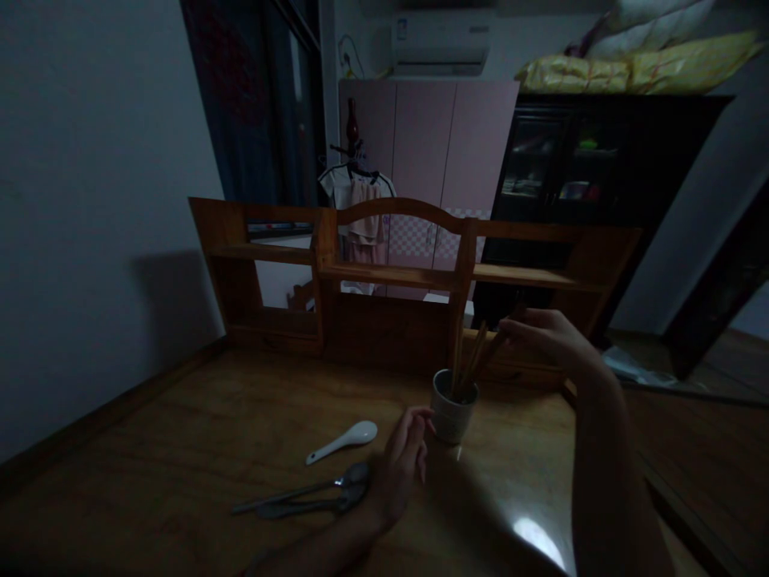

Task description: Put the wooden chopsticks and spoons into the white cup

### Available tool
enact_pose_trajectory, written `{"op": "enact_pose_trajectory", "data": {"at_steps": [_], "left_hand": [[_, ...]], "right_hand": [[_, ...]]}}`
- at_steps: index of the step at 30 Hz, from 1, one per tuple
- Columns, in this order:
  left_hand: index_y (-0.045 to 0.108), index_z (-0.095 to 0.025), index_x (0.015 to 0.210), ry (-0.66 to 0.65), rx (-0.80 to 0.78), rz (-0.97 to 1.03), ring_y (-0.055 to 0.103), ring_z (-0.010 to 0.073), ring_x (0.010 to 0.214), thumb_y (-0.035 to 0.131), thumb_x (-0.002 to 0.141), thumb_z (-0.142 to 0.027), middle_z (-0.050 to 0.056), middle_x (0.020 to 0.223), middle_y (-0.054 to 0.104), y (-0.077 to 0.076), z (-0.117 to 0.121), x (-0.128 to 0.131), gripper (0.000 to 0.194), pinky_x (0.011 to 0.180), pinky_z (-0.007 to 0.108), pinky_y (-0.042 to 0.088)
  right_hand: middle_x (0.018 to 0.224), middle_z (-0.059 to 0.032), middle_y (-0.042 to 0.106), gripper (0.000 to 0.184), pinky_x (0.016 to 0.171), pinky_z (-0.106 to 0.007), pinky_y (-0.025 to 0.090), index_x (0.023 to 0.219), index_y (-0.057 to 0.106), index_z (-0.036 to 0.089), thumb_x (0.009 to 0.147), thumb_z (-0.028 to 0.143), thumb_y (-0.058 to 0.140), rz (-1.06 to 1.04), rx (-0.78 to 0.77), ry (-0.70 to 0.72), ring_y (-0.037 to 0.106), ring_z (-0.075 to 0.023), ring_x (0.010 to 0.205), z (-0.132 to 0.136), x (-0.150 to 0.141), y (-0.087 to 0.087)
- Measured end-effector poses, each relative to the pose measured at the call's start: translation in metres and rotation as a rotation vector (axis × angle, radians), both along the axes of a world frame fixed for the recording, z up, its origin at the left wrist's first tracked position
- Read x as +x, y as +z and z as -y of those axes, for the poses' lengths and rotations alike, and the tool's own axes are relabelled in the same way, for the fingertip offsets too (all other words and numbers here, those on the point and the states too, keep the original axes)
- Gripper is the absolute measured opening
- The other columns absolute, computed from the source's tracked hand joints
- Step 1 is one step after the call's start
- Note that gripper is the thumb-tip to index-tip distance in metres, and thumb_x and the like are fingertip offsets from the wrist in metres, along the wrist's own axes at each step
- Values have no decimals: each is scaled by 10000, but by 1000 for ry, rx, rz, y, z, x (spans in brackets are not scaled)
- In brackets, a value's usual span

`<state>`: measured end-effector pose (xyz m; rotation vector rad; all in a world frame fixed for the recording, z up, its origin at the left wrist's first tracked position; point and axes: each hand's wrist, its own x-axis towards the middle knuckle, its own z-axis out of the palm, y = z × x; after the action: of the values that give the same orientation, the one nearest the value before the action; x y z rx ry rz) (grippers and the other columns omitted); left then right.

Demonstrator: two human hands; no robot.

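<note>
A small pale cup [450,413] stands on the wooden table [180,465] and holds several wooden chopsticks [472,361], which lean to the right. My right hand [544,336] is above and to the right of the cup, its fingers pinched on the upper end of a chopstick. My left hand [400,469] rests on the table just left of the cup, fingers loosely curled and apart, holding nothing. Beside that hand lie two metal spoons [324,497], and a white ceramic spoon [345,439] lies a little farther back.
A low wooden shelf unit [396,276] runs along the back of the table. Behind it are a pink wardrobe [444,160], hanging clothes [364,208] and a dark glass cabinet [570,176]. A bare wall is at the left. The room is dim.
</note>
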<state>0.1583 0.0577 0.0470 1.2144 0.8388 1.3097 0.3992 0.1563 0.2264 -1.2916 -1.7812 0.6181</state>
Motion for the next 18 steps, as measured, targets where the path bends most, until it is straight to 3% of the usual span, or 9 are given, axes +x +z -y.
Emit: {"op": "enact_pose_trajectory", "data": {"at_steps": [10, 18], "left_hand": [[519, -223, 1110, 2, 6, -2, 399, 78, 555, 338, 949, -517, 1, 916, 493, 0, 0, 1, 382, 447, 172, 365], [516, -206, 1110, 22, 5, -52, 398, 68, 532, 318, 961, -499, 3, 921, 509, 6, 3, 1, 384, 465, 188, 385]], "right_hand": [[727, -57, 717, 313, 609, -311, 582, 801, 672, 160, 713, 451, 748, -39, -166, 127, 689, -206, 643, -16, -2, -14], [760, -61, 725, 299, 647, -314, 588, 809, 670, 151, 741, 437, 727, -19, -181, 145, 697, -205, 681, -20, 1, -21]]}}
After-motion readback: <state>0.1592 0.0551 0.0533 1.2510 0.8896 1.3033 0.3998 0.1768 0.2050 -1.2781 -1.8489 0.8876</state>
